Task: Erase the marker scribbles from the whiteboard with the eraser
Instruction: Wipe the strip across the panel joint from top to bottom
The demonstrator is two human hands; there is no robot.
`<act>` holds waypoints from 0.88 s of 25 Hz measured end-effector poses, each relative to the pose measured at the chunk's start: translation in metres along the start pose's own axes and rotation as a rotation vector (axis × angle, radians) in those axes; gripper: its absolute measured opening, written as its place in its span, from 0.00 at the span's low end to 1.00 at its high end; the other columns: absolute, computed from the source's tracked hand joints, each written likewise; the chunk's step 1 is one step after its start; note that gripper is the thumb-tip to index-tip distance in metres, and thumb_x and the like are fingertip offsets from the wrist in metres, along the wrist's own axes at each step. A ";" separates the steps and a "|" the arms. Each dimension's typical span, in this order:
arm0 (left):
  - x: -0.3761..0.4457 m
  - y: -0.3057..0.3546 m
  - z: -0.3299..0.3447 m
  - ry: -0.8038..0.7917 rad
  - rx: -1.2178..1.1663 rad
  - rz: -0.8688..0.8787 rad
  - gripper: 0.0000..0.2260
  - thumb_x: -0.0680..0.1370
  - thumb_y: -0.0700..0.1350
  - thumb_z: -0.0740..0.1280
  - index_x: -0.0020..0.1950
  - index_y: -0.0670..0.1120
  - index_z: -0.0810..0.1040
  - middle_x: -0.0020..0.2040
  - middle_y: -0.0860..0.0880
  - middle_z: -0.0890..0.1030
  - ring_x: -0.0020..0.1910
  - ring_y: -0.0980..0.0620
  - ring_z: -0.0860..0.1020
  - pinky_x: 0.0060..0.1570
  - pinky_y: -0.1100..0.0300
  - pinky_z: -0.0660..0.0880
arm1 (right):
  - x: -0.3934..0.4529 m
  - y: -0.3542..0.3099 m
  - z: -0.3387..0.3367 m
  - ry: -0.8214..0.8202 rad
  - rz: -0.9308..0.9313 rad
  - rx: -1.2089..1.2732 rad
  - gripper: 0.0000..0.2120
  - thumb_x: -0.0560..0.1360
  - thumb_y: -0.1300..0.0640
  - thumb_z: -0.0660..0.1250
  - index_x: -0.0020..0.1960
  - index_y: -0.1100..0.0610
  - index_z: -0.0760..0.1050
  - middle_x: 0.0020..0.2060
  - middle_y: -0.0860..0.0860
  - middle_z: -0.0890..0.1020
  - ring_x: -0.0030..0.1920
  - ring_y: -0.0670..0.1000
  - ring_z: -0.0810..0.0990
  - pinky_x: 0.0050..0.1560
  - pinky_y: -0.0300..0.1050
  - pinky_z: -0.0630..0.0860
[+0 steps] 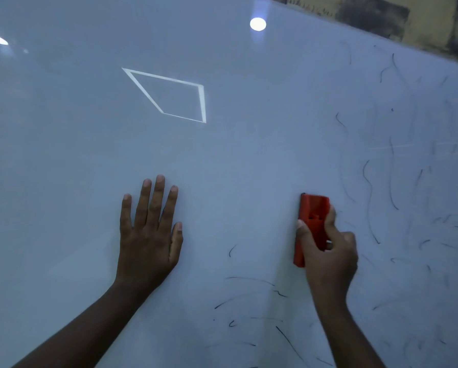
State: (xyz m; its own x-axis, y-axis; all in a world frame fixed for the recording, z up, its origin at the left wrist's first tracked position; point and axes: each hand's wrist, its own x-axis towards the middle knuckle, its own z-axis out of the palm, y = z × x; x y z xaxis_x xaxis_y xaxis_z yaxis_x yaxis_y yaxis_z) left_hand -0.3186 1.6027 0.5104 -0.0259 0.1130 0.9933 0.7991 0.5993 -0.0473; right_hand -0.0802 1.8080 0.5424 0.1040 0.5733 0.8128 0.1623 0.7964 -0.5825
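1. The whiteboard (222, 155) fills nearly the whole view; its far edge runs along the top right, where a patchy dark and yellow wall (419, 19) shows beyond it.
2. The right hand (328, 251) grips the red eraser (311, 224), thumb on its left side and fingers (330, 211) curled over its back. The eraser stands lengthwise on the board and appears pressed to it, right of the board's middle and toward the near edge.
3. The left hand (149, 229) lies flat on the board with fingers straight and slightly spread, holding nothing. It sits well apart from the eraser, on a part with no marks, and seems to be bracing.
4. The marker scribbles (382, 181) are thin dark strokes scattered over the right part of the board, from near the far edge down to the near edge, plus a looser cluster below the eraser near the bottom middle. Many look faint and smeared.
5. The left and centre hold only reflections: a bright round light (258, 24) and a pale four-sided outline (169, 95).
6. Judgement: wiping is underway and roughly half done. The next move calls for firm, overlapping passes rightward over the dense strokes, then down to the near-edge cluster, keeping the eraser flat.
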 end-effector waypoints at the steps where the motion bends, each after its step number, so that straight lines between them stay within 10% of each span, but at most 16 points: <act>1: -0.002 0.001 0.000 -0.003 0.000 0.000 0.30 0.85 0.49 0.55 0.86 0.41 0.56 0.87 0.40 0.52 0.86 0.39 0.53 0.81 0.32 0.53 | -0.013 -0.007 0.008 -0.016 -0.039 -0.004 0.33 0.73 0.39 0.73 0.76 0.45 0.73 0.43 0.50 0.70 0.46 0.57 0.77 0.44 0.46 0.72; 11: -0.053 -0.002 0.002 -0.062 -0.002 0.022 0.30 0.85 0.50 0.56 0.86 0.42 0.55 0.87 0.40 0.53 0.86 0.39 0.53 0.82 0.34 0.52 | -0.127 -0.012 0.032 -0.304 -0.596 -0.255 0.33 0.73 0.33 0.67 0.76 0.42 0.71 0.44 0.47 0.71 0.42 0.49 0.71 0.36 0.45 0.75; 22: -0.106 -0.005 0.007 -0.079 -0.003 0.032 0.28 0.86 0.50 0.55 0.85 0.41 0.59 0.86 0.40 0.56 0.85 0.38 0.55 0.81 0.34 0.52 | -0.126 0.062 -0.010 -0.028 0.422 0.158 0.35 0.71 0.38 0.74 0.75 0.37 0.66 0.48 0.50 0.76 0.53 0.54 0.81 0.53 0.47 0.76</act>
State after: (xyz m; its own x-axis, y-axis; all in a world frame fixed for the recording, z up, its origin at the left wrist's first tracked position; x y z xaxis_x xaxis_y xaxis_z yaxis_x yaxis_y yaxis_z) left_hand -0.3237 1.5929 0.4048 -0.0475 0.1940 0.9799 0.8022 0.5919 -0.0783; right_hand -0.0732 1.7833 0.4035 0.1017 0.8575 0.5044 -0.0401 0.5102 -0.8591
